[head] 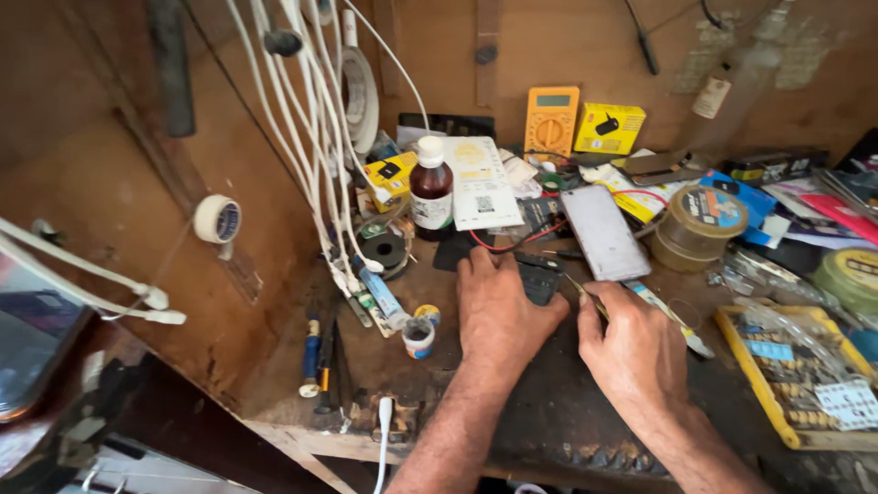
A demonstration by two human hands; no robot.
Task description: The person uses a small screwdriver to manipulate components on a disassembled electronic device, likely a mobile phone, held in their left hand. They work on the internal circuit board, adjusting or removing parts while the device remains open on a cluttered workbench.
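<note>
Fingers of my left hand (498,316) press flat on a small dark device (538,277), which lies at their 1 o'clock, long axis running 12 to 6. My right hand (636,352) pinches thin tweezers (585,295), tips toward 10 o'clock, just beside the device; left hand nearer.

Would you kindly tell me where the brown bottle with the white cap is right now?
The brown bottle stands upright at the back of the workbench, left of centre, just beyond the left hand and beside the hanging white cables.
</note>
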